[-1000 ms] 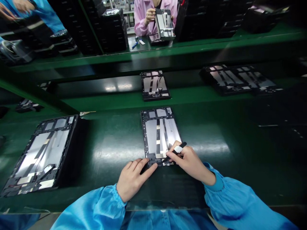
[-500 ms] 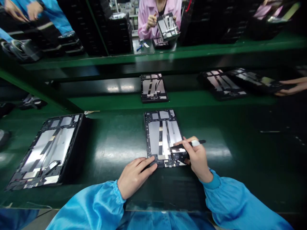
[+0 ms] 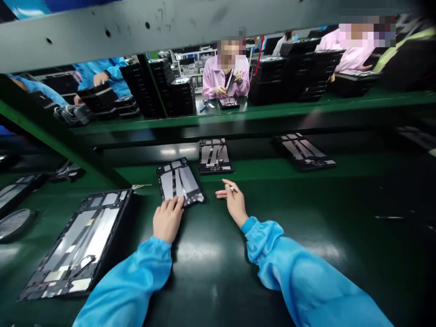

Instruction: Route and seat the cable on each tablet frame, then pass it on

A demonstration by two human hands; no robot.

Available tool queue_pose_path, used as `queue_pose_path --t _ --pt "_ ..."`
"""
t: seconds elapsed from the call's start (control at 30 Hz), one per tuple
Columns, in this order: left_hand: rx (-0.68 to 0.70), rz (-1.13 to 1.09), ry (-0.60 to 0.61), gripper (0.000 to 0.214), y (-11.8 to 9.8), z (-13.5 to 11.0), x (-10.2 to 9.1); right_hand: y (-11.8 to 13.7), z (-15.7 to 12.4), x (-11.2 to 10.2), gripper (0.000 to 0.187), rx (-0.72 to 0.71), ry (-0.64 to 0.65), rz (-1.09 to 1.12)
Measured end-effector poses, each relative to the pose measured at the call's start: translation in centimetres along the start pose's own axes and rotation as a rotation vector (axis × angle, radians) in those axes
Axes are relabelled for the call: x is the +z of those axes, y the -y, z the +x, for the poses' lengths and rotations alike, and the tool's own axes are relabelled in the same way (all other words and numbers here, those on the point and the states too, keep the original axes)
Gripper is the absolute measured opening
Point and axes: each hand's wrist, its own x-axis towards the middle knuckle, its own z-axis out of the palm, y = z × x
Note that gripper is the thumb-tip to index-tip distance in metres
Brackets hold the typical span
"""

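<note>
An opened tablet (image 3: 185,179) lies at an angle left of centre, its silver inner plates and dark ribbon cables facing up. My left hand (image 3: 167,220) is closed on its near edge, fingers over the top; the thumb's grip is partly hidden. To the right, my right hand (image 3: 235,204) is over the bench, apart from the tablet, its index finger stretched forward. Dark tweezers (image 3: 233,189) with a white band are tucked in that hand, mostly covered by it. Just beyond, another opened tablet (image 3: 215,156) lies on the strip at the back.
At the left stands a stack topped by an opened tablet (image 3: 80,238), with a round metal dish (image 3: 15,223) farther left. One more tablet (image 3: 304,152) lies back right. A green post (image 3: 64,131) slants on the left. Co-workers sit behind the green shelf (image 3: 259,113) with tall black stacks.
My left hand has moved the tablet forward and left and turned it. The right hand has left it, tweezers still held. The camera view has tilted up. A co-worker's hand at right is gone.
</note>
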Motion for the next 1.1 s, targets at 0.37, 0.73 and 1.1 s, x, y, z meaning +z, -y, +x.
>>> queue_pose_path --t 0.37,0.73,1.1 --pt "-0.272 -0.204 -0.129 0.056 1.8 14.0 4.9 -1.2 7.9 -2.2 0.046 -0.011 -0.145 -0.368" --pt "-0.206 -0.670 -0.048 0.046 -5.7 7.4 4.5 0.0 2.1 -6.5 0.053 0.008 -0.086 -0.159" --pt "0.142 -0.855 0.183 0.065 -8.8 -10.7 -2.2 2.7 -15.8 -16.5 0.042 0.036 0.294 -0.506"
